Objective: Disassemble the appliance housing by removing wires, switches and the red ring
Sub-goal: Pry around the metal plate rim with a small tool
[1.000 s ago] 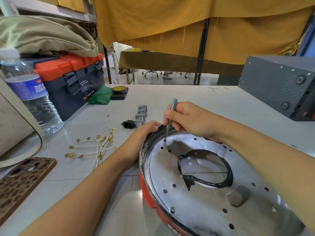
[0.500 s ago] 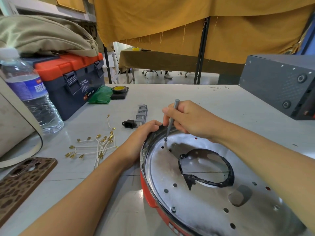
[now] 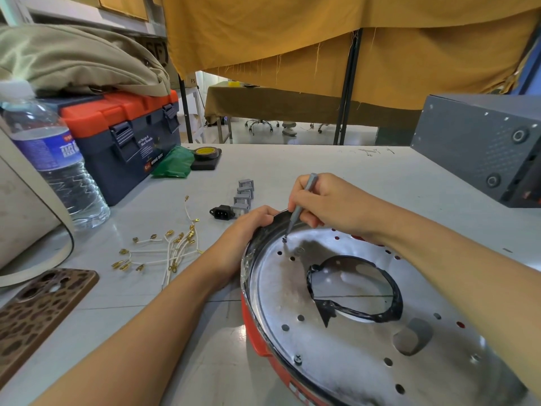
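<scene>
— Leopard-print phone case (image 3: pixel 35 312) at the far left edge of the tabletop (image 3: pixel 322 165), and behind it?

— A water bottle (image 3: pixel 55 168), then a toolbox (image 3: pixel 123 136) with an orange lid and a khaki bag (image 3: pixel 73 60) slumped on top.

— And the removed parts?

— White wires (image 3: pixel 164 250) with brass terminals lie loose beside the left forearm. Just past them sit a black power socket (image 3: pixel 221 213) and a row of grey switches (image 3: pixel 243 194), all well apart from the housing.

— Where is the left hand (image 3: pixel 246 232)?

— Curled over the near-left rim of the appliance housing (image 3: pixel 336 347), gripping it. The red ring (image 3: pixel 254 329) shows below that rim, on the housing.

— The right hand (image 3: pixel 330 203)?

— Pinching a slim grey screwdriver (image 3: pixel 300 205), nearly upright, its tip on a screw (image 3: pixel 284 239) in the perforated metal plate near the rim. Another screw (image 3: pixel 297 359) sits lower on the plate.

— Far right?

— A dark grey metal box (image 3: pixel 483 142).
</scene>
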A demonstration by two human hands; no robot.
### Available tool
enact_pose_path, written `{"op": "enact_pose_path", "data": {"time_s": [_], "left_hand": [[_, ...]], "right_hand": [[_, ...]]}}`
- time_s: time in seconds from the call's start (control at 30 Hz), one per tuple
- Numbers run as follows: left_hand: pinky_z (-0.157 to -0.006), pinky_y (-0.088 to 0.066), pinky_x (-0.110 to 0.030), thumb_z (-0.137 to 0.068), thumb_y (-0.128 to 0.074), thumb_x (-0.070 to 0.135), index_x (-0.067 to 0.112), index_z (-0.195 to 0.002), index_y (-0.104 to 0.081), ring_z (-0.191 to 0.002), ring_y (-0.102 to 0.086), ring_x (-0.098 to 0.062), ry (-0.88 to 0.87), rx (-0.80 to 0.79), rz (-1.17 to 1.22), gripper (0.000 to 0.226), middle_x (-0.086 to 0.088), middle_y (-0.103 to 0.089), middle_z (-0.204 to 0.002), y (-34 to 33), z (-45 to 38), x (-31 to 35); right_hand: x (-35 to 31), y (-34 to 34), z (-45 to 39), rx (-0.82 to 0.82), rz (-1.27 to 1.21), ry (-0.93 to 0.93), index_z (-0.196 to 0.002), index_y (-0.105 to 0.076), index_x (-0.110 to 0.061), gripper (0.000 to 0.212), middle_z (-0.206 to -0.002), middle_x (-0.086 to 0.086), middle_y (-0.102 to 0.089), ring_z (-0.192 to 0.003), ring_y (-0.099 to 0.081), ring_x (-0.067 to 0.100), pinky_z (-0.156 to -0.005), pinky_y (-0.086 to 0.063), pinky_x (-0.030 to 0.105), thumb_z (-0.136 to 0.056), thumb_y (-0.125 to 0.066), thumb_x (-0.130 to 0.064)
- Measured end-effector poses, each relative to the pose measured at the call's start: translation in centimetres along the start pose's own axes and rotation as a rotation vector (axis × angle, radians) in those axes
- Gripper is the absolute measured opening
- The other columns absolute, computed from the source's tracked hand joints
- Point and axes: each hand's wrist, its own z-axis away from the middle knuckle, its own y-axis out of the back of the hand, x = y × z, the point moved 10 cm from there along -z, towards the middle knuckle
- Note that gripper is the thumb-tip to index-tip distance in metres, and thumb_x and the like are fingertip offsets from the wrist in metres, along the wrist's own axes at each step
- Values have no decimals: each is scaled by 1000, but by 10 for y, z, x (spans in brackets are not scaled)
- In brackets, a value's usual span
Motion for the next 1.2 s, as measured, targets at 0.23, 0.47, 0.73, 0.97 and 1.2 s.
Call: {"op": "enact_pose_path", "data": {"time_s": [0.23,0.47,0.73,0.97,1.2], "left_hand": [[-50,-44,-15,-66,-43,24,12,-76,-57,-49,-57,-3,-43,-43,128,21,5,-63,-57,-4,5,-1],[-55,-41,-18,-85,-39,12,11,-76,-53,-46,-54,2,-30,-20,24,16,8,-60,-50,-1,0,2],[-59,-43,-20,-76,-41,20,14,-79,-55,-53,-57,-1,-49,-40,10,16,7,-63,-56,-2,2,2],[-51,-42,-17,-91,-29,3,11,-79,-55,-46,-55,-1,-20,-45,36,30,7,-60,-52,-5,4,-1],[-48,-44,-13,-92,-27,0,8,-78,-53,-46,-57,0,-12,-29,51,31,6,-62,-50,-4,3,1]], "right_hand": [[0,-4,1,-67,-119,7,-86,-65,-9,23,-59,0,-52,-53,-47,4,-57,-41,14,-99,-47,-17],[5,-5,-1,-37,-56,-59,-78,-61,-16,29,-63,-1,-46,-62,-41,12,-60,-36,22,-99,-41,-18],[-2,-9,-1,-41,-133,20,-80,-57,-8,28,-42,-10,-37,-38,-30,4,-40,-27,13,-101,-43,-21],[0,-7,-1,-14,13,2,-91,-53,-14,17,-51,-4,-47,-38,-41,-1,-40,-33,8,-100,-40,-16],[-2,-5,0,-10,32,27,-88,-55,1,21,-54,1,-48,-42,-38,2,-43,-33,12,-98,-43,-13]]}}
